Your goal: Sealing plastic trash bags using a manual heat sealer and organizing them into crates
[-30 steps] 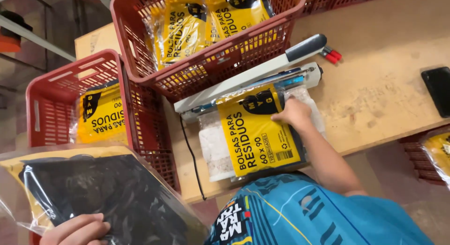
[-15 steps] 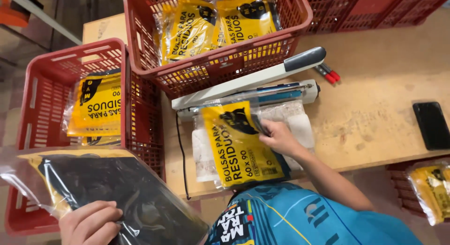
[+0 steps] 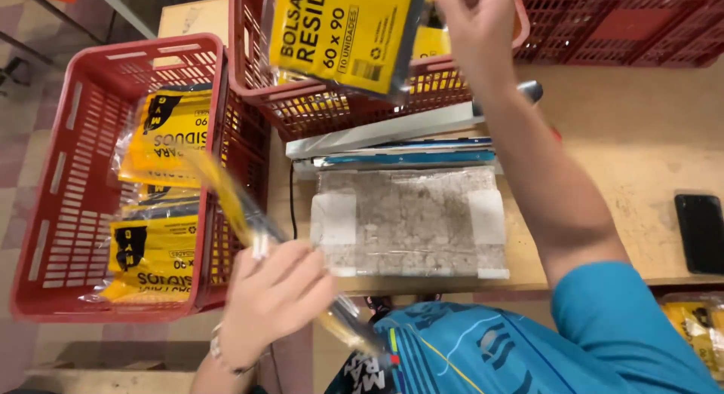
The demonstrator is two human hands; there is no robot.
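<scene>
The right hand (image 3: pixel 471 17) is raised near the top edge of the view, its fingers closed on the upper corner of a yellow printed packet (image 3: pixel 343 32) that hangs above the far red basket (image 3: pixel 317 111); a second ago this same packet lay flat on the grey pad (image 3: pixel 411 220) with the hand pressing on it, so it has been lifted clear of the pad, which now lies bare. The left hand (image 3: pixel 275 296) grips a second packet (image 3: pixel 226 194) seen almost edge-on and streaked by motion; half a second ago it was low and flat at the bottom left, and now it has swung up over the desk (image 3: pixel 648 153) edge, between the pad and the near red basket (image 3: pixel 45 213). That basket holds several more yellow packets (image 3: pixel 162 137). Behind the pad sits a long bar-shaped sealing tool (image 3: pixel 392 134) with a blue strip, and a black phone (image 3: pixel 701 232) lies well apart on the right. The right fingertips are cut off by the frame, the blurred packet's contents cannot be made out, and the far basket's contents are mostly hidden behind the raised packet.
</scene>
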